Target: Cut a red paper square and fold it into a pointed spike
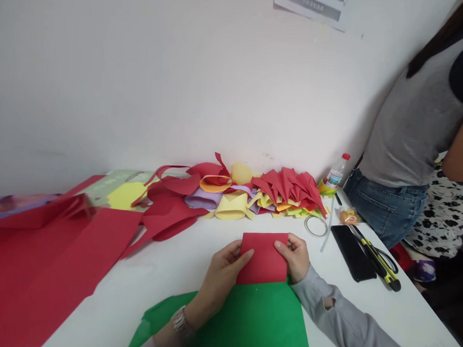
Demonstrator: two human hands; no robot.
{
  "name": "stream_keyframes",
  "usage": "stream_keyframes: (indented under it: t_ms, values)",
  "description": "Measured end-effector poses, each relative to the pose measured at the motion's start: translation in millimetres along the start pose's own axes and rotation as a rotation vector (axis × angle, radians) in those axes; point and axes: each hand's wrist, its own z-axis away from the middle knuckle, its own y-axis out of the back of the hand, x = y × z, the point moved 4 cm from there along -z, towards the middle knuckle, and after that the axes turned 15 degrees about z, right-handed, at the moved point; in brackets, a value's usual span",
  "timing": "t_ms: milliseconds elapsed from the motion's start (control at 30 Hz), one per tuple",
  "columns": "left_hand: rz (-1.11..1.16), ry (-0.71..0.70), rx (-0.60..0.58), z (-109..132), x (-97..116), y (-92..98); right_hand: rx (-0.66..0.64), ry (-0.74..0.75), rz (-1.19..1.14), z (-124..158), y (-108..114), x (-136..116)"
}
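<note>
A small red paper rectangle (264, 264), seemingly folded, is held up between both hands. My left hand (221, 270), with a metal watch at the wrist, pinches its left edge, thumb on the front. At its upper right corner my right hand (296, 255) grips it the same way, the thumb lying on the front and the fingers behind. Beneath the hands a large green paper sheet (263, 318) lies on the white table (107, 291), reaching to the near edge of view.
Large red sheets (54, 268) cover the left side. Along the wall lie curled paper pieces (232, 204) and pleated red paper (290, 189). At right are a bottle (334, 173), a tape ring (315, 226), a black phone (353, 253) and a yellow-black cutter (381, 264). A person (406, 130) stands beyond.
</note>
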Motion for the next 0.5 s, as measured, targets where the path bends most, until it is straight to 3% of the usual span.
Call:
stream_keyframes:
  t_ms: [200, 500]
  values:
    - [-0.063, 0.011, 0.094, -6, -10, 7.0, 0.047, -0.048, 0.048, -2, 7, 8]
    - [-0.103, 0.052, 0.129, -8, -20, 16.0, 0.073, -0.120, 0.079, -1, 11, 13]
